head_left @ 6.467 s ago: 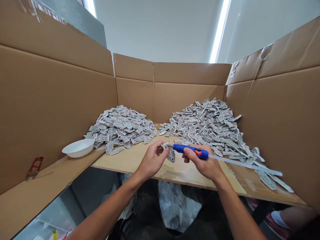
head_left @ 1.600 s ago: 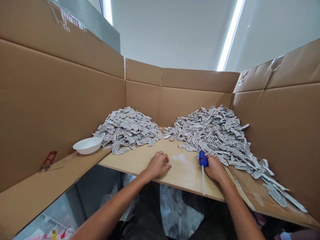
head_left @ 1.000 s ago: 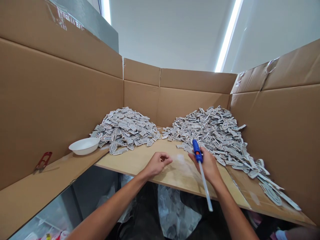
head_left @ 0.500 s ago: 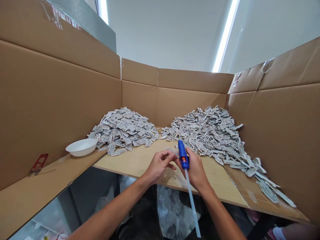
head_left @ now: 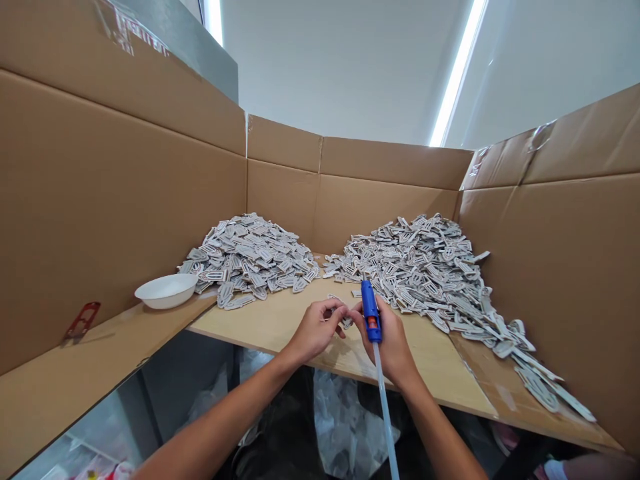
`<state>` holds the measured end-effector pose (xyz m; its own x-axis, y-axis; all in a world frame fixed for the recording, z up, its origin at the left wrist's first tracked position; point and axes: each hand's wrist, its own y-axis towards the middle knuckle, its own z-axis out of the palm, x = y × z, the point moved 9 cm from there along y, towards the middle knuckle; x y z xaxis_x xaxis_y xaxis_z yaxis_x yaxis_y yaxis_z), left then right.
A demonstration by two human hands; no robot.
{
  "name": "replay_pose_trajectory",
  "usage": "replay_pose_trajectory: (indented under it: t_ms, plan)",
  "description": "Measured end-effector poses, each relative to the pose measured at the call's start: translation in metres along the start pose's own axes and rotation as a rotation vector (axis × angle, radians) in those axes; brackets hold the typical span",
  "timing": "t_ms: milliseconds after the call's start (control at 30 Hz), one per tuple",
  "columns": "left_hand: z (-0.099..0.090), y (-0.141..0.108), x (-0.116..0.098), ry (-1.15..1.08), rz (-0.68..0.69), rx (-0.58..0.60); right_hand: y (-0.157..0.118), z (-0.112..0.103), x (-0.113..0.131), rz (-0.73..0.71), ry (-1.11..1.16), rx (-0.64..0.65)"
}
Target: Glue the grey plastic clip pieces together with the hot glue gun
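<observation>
Head view: my left hand (head_left: 316,330) pinches a small grey piece (head_left: 346,323) above the near edge of the desk (head_left: 275,323), and my right hand (head_left: 394,343) is closed round a blue glue gun (head_left: 371,312). My right fingertips meet the piece too, but I can't tell whether they grip it. With that hand doing double duty, the gun could roll or tip, and its nozzle, if hot, might touch my fingers. The long glue stick (head_left: 384,403) hangs past the near edge towards my lap, so it could snag on my forearm or the desk. My fingers hide most of the piece, so a crooked hold would be easy to miss. Towards the far edge, the left pile (head_left: 256,257) and right pile (head_left: 420,263) crowd the corners; the right one limits forward reach. A white bowl (head_left: 166,293) sits beside the left pile.
</observation>
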<state>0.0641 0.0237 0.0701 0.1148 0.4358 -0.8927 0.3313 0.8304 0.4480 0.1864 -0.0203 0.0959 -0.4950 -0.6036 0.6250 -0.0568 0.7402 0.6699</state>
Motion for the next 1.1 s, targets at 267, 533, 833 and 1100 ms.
replay_pose_trajectory:
  t_ms: [267, 533, 833, 1100]
  plan:
    - [-0.001, -0.003, 0.003, 0.063, -0.003, -0.013, 0.001, -0.026, 0.0, -0.119, -0.37, -0.184]
    - [0.006, -0.008, 0.002, 0.032, 0.003, 0.03, 0.005, -0.019, -0.003, 0.003, -0.031, 0.028]
    - [0.01, -0.007, 0.006, -0.022, -0.105, 0.035, 0.006, -0.025, -0.004, 0.04, 0.011, -0.002]
    - [0.008, -0.011, 0.004, 0.031, -0.1, 0.026, 0.005, -0.021, -0.001, 0.036, -0.089, 0.017]
